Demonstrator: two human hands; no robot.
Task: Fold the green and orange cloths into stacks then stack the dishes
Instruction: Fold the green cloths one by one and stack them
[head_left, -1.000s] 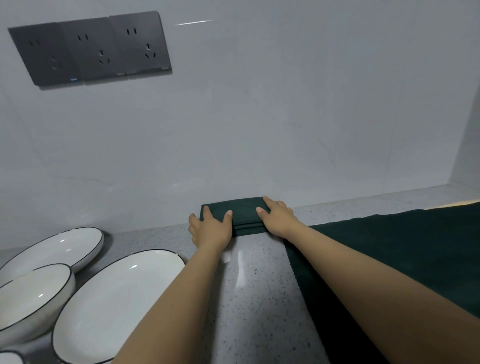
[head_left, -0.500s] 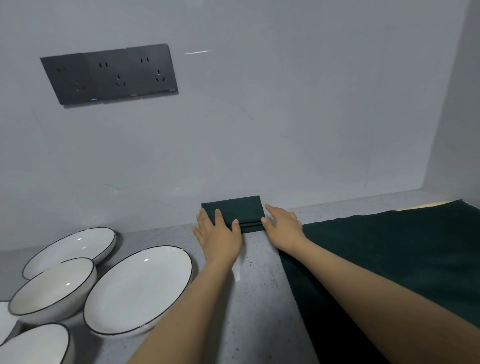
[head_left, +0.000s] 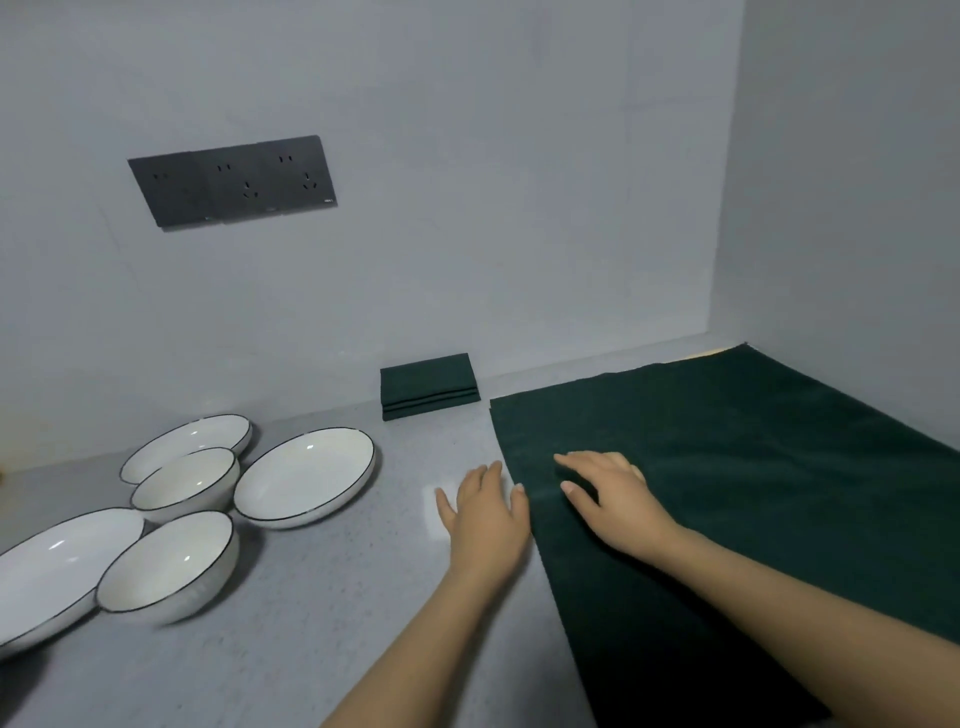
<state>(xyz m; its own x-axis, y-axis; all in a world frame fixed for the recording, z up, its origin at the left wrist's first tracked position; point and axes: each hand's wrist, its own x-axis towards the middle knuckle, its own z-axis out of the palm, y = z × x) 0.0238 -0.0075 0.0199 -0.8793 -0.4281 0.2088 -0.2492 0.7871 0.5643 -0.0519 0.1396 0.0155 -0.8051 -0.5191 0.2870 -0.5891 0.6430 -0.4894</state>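
A folded stack of green cloth (head_left: 429, 385) rests against the back wall, untouched. A large green cloth (head_left: 753, 467) lies flat on the counter at the right, with a thin pale edge (head_left: 701, 353) showing under its far corner. My left hand (head_left: 485, 512) hovers flat beside that cloth's left edge, fingers apart. My right hand (head_left: 608, 493) rests over the cloth near the same edge, fingers apart, holding nothing. White black-rimmed dishes sit at the left: a big plate (head_left: 306, 475), a far plate (head_left: 189, 444), two bowls (head_left: 187, 480) (head_left: 169, 566) and a near plate (head_left: 52, 566).
The grey speckled counter (head_left: 311, 623) runs to a grey back wall with a dark socket panel (head_left: 234, 179). A side wall (head_left: 857, 208) closes the right corner. The dishes lie close together, touching or nearly so.
Both hands have let go of the folded green stack at the wall and drawn back toward me to the left edge of the flat cloth. The view has tilted and shifted right.
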